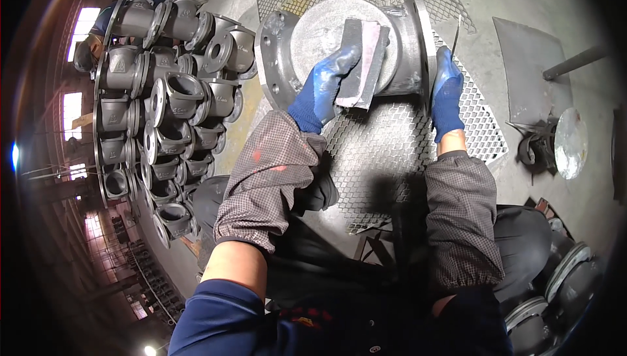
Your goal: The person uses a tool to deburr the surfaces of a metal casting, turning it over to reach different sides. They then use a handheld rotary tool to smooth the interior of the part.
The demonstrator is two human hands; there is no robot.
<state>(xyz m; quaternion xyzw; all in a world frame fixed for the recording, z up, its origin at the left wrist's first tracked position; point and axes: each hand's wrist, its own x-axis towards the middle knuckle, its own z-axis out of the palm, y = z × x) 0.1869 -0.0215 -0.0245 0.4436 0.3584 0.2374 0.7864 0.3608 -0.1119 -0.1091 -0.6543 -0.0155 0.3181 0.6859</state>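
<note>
A grey cast-metal valve body [408, 32], with a flange at each end and a round pale face, lies on a metal mesh surface in front of me. My left hand [328, 81], in a blue coated glove, is closed round a flat dark grey block [353, 34] with a pinkish-white strip along it. That block overlaps the round face in this view. Beside the right flange, my right hand [448, 85], gloved alike, is closed on a thin pointed metal tool [458, 31]; its lower part is hidden in the glove.
Many similar castings [176, 95] are stacked on the left, with another person [88, 52] behind them. A grey metal sheet [532, 62], a post [575, 63] and a round plate [571, 144] stand on the right. More flanged parts [568, 271] lie at lower right.
</note>
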